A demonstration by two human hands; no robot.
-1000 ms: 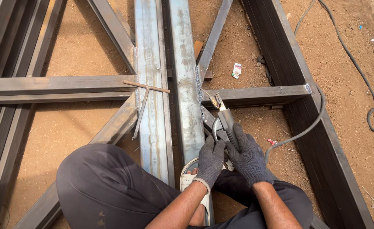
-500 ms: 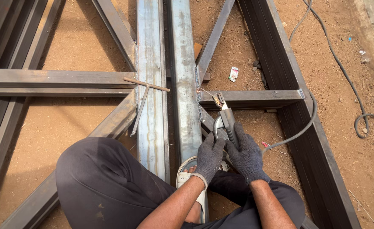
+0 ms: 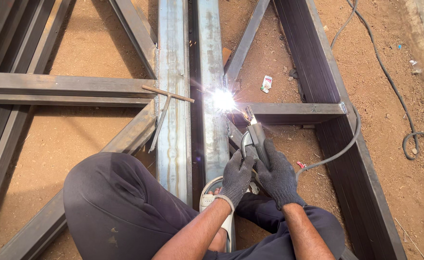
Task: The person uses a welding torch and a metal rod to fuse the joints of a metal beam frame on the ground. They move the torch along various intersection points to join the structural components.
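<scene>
Both gloved hands closed tight on the grey metal electrode holder (image 3: 256,139), left hand (image 3: 236,175) cupping beside right hand (image 3: 277,175), near the middle. Rod tip at the joint on the pale galvanised steel tube (image 3: 212,72), now blazing with a white welding arc (image 3: 223,100), unlit half a second ago.

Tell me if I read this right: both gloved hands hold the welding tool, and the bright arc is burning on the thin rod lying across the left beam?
Not quite. In the head view the left hand and right hand do hold the electrode holder, but the arc burns at the right steel beam, where the cross member meets it. The thin rod lies apart, unlit.
</scene>
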